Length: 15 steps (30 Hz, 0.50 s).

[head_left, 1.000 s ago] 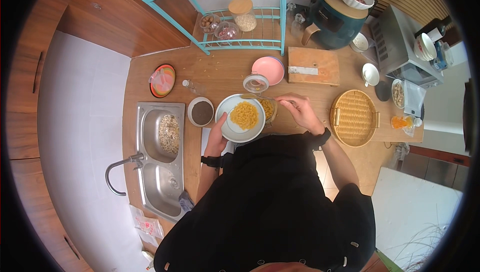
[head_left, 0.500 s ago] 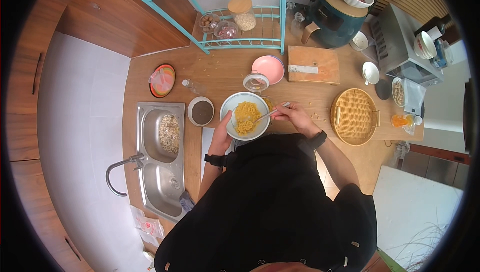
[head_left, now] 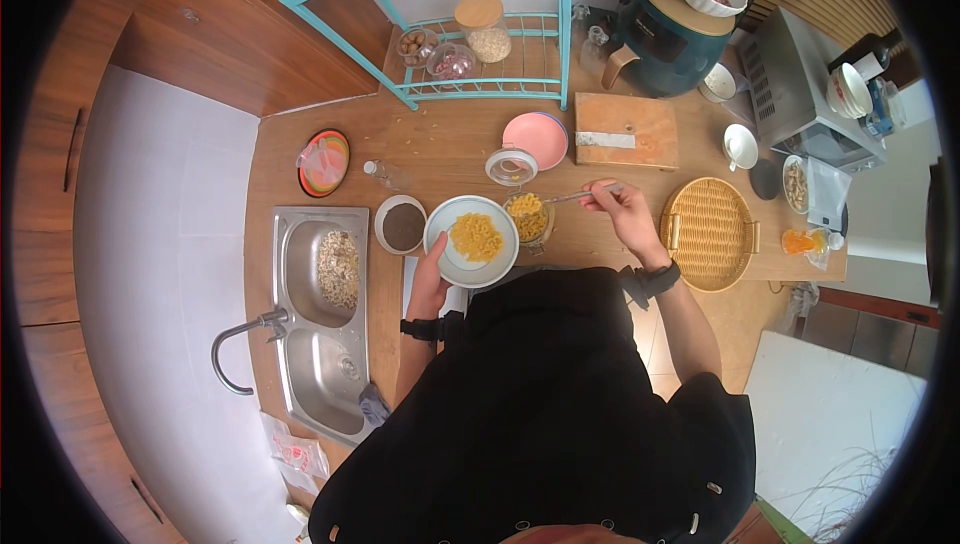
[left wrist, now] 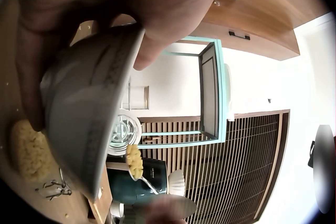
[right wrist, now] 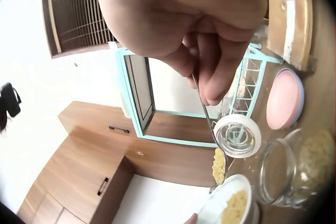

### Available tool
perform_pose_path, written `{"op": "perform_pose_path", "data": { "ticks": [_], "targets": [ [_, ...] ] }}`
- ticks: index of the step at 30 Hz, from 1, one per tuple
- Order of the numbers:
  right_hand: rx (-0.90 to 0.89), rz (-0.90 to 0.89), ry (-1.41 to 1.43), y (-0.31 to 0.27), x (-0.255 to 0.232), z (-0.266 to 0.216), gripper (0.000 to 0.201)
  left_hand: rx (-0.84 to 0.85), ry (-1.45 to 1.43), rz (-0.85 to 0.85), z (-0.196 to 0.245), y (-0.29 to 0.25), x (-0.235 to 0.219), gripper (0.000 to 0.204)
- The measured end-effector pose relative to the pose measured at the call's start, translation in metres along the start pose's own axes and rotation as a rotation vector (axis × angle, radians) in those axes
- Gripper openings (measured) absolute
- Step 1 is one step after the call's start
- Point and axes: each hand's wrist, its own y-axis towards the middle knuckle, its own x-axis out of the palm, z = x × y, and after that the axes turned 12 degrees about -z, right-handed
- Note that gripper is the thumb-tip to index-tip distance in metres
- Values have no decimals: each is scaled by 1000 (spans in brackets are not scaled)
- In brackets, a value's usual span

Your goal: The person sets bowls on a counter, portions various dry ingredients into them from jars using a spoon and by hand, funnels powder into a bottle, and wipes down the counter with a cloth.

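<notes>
My left hand (head_left: 432, 282) grips a white bowl (head_left: 471, 241) of yellow pasta from below, holding it just above the wooden counter's front edge; from the left wrist, the bowl (left wrist: 86, 108) fills the left side. My right hand (head_left: 618, 202) pinches a metal spoon (head_left: 572, 195) whose pasta-loaded tip is over an open glass jar of pasta (head_left: 528, 218) right of the bowl. From the right wrist, the spoon (right wrist: 210, 129) hangs down from my fingers (right wrist: 210, 71) with pasta on it, above the jar (right wrist: 296, 166).
The jar's lid (head_left: 511, 166) lies behind the bowl, near pink plates (head_left: 537, 138) and a cutting board (head_left: 626, 131). A dark-filled bowl (head_left: 402, 225) and a double sink (head_left: 325, 314) are left. A woven tray (head_left: 708, 234) is right. A teal rack (head_left: 470, 44) stands behind.
The right hand lifted the spoon out of the bowl and swung it right, over the jar. The left hand moved the bowl slightly left and lower.
</notes>
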Motion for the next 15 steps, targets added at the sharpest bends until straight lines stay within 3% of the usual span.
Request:
{"op": "perform_pose_path", "data": {
  "ticks": [1,3,4,6,7,9,13,15],
  "targets": [
    [1,1,0,-2,3,-4,25,17,39,18,2,-2,1,49],
    [63,-24,-556,-9,13,-12,20,4,45,20,6,-4,2,49],
    [61,-26,-555,-13,18,-17,20,-8,51,24,8,-4,1,49],
    [-119,5,-709,-16,28,-26,17,8,55,22,7,-2,-1,49],
    [-117,4,-709,-14,31,-30,17,20,57,17,8,-2,2,48],
    [-301,-42,-581,-10,37,-33,18,3,46,3,9,-2,7,48],
    [-294,-107,-518,1,42,-21,19,11,-14,-50,10,1,19,47],
    [-89,-143,-318,5,38,3,22,23,-48,-69,8,1,23,46]
  ]
}}
